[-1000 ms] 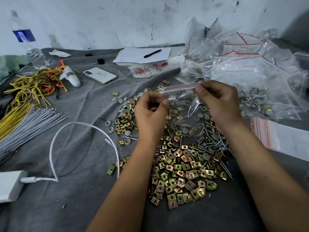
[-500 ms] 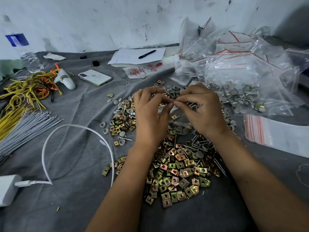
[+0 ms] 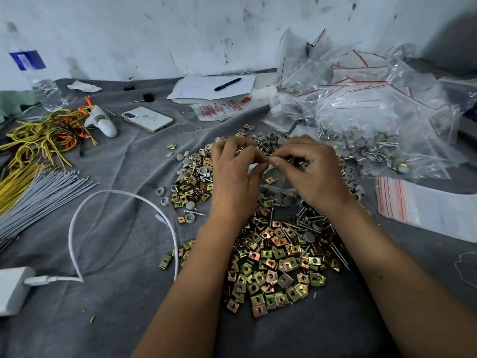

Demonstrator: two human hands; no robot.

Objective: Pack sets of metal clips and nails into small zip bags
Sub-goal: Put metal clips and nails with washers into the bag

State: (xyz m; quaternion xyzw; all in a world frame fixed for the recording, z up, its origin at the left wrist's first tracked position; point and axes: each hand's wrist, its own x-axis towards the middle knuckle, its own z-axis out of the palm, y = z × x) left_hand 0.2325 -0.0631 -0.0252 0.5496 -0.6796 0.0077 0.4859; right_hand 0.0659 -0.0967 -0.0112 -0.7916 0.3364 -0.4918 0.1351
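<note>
left hand (image 3: 236, 177) and right hand (image 3: 309, 171): fingertips meet at the centre, each pinching the top edge of a small clear zip bag (image 3: 273, 184); the bag hangs below the fingers, mostly hidden between the palms, a brass clip and grey pieces showing through the plastic. both hands are held just above the parts heap.

metal clips (image 3: 271, 264): square, brass-coloured, each with a centre hole, heaped on the grey cloth (image 3: 124, 228) under and in front of the wrists; a smaller spread lies to the left of the left hand.

nails (image 3: 309, 220): silver, scattered through the heap near the right wrist; one lies apart at the left edge.

grey round caps (image 3: 180, 157): mixed with the clips, thickest behind the hands.

filled bags (image 3: 374, 125): pile of clear bags with red zip lines, right rear, holding nails and caps.

empty zip bags (image 3: 418, 202): flat stack with red strips, right of the right forearm.

printed packet (image 3: 222, 109): red lettering, too small to read, behind the heap.

paper sheet (image 3: 211, 86) with black pen (image 3: 227, 84) on it, by the wall.

white phone (image 3: 147, 119): face down, scribbled marks on its back, not legible.

water bottle (image 3: 36, 78): blue label, text unreadable, far left rear.

yellow and orange wires (image 3: 38, 140), grey cable ties (image 3: 44, 195): left side.

white cable (image 3: 77, 228): looped, running to a white charger (image 3: 13, 290) at the left edge.
</note>
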